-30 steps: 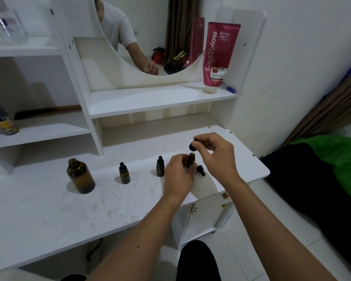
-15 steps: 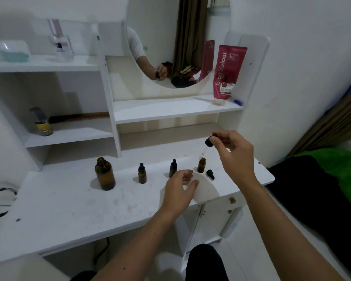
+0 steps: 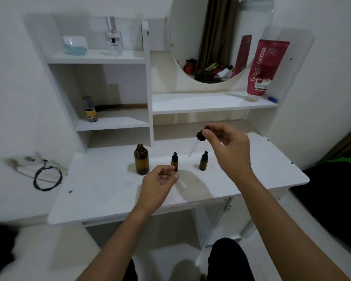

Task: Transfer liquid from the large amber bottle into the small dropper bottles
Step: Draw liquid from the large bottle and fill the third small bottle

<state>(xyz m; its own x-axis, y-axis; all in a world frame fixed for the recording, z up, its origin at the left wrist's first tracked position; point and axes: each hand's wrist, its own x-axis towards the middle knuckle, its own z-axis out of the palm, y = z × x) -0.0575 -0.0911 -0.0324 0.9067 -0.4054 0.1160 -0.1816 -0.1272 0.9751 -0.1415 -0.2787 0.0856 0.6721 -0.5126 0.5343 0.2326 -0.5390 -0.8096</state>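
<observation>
White vanity top (image 3: 109, 191); dropper (image 3: 197, 142) pinched in right hand (image 3: 229, 151), tip down-left; left hand (image 3: 158, 183) loosely curled, empty.

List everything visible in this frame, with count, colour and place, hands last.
large amber bottle: 1, amber, uncapped, tabletop left of the small bottles
small dropper bottles: 2 visible, amber with black caps, tabletop centre
dropper: 1, black bulb with clear pipette, held above the table
table: 1, white
mirror: 1, round, above the middle shelf
pink tube: 1, pink-red, right shelf, standing on its cap
perfume bottle: 1, clear, top left shelf
white jar: 1, white and teal, top left shelf
small yellow-labelled bottle: 1, lower left shelf
black cable: 1, left of the table
left hand: empty, fingers loosely curled, over the table front
right hand: pinches the dropper
</observation>
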